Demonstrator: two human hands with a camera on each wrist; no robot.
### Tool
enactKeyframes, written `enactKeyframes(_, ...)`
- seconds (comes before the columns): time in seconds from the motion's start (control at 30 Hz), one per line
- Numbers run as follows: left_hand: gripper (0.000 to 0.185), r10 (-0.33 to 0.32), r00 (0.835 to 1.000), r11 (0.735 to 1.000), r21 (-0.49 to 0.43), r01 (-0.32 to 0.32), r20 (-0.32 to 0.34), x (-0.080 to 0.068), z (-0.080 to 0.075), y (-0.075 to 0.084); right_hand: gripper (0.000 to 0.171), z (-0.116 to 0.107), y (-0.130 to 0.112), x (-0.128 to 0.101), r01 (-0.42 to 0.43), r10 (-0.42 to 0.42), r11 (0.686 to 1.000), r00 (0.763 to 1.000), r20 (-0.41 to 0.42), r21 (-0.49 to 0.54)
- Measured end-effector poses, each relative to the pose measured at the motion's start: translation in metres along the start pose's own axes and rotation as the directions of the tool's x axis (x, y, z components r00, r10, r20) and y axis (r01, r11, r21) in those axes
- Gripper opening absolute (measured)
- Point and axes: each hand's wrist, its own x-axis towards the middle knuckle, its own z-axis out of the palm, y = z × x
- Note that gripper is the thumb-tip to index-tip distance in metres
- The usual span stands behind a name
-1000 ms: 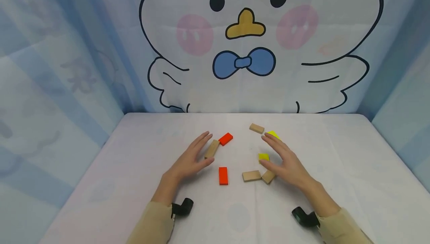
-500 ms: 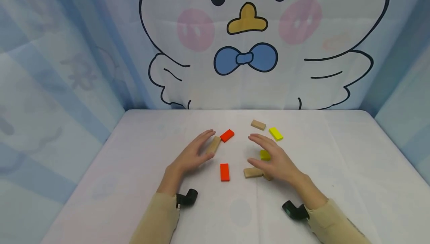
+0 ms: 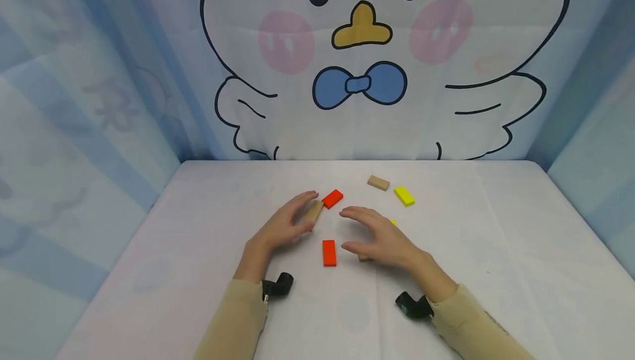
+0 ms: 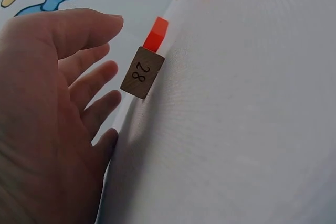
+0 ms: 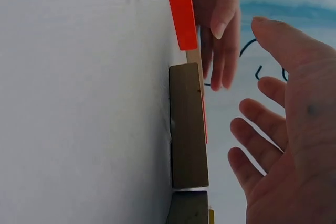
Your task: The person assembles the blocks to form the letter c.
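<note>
Between the two thumbs, slightly nearer the body, we find the near red block (image 3: 329, 253) lying flat on the white cloth (image 3: 496, 294), with neither hand holding it. Within the curve of the left hand (image 3: 278, 229), between thumb and fingertips, lies the numbered wooden block (image 3: 315, 211), its end marked 28. Just past those fingertips sits the far red block (image 3: 332, 199); whether the two blocks touch, we cannot determine. Below the right hand's (image 3: 384, 238) thumb we note a half-hidden wooden block (image 3: 365, 258), and behind its knuckles a half-hidden yellow block (image 3: 393, 222). Beyond the right fingertips, well apart, lie the far yellow block (image 3: 404, 195) and the far wooden block (image 3: 378, 183).

We judge that the blocks we can see fully rest on broad faces and so need no support; their mixed angles suggest loose scattering rather than ordered setting.

As to pose, we record both palms facing inward, thumbs toward the body, fingers gently bent and parted from the thumbs, clamped on nothing. We cannot exclude light contact between the left fingertips and the numbered wooden block. The right fingers appear clear of the half-hidden wooden block.
</note>
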Motion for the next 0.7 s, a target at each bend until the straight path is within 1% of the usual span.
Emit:
enactKeyframes(0.1,0.066,-0.003,1.000,1.000,-0.017,0.004,0.013,-0.003,-0.001,-0.004,0.060,0.006,-0.003,0.003,-0.006,0.007,1.000,0.998,0.056,-0.023)
enactKeyframes(0.17,0.066,-0.001,1.000,1.000,-0.025,0.001,0.019,-0.004,-0.001,-0.007,0.060,0.010,-0.005,0.006,0.018,-0.013,0.998,0.996,0.083,-0.053)
enactKeyframes(0.27,0.064,0.019,1.000,0.999,-0.035,-0.018,0.015,-0.002,-0.002,-0.010,0.058,0.013,-0.007,0.010,0.045,-0.036,0.996,0.994,0.105,-0.079)
enactKeyframes(0.4,0.067,0.051,0.999,0.998,-0.042,-0.051,0.017,0.001,-0.002,-0.011,0.053,0.014,-0.009,0.012,0.060,-0.048,0.995,0.988,0.146,-0.083)
enactKeyframes(0.47,0.068,0.069,0.997,0.997,-0.038,-0.067,0.033,0.003,-0.002,-0.011,0.052,0.014,-0.010,0.011,0.064,-0.049,0.994,0.985,0.168,-0.088)
enactKeyframes(0.57,0.067,0.086,0.995,0.996,-0.025,-0.085,0.050,0.004,-0.002,-0.009,0.051,0.014,-0.011,0.009,0.069,-0.048,0.991,0.982,0.180,-0.112)
enactKeyframes(0.7,0.066,0.070,0.996,0.997,0.010,-0.071,0.057,0.004,-0.002,-0.008,0.050,0.015,-0.010,0.009,0.068,-0.044,0.991,0.980,0.192,-0.117)
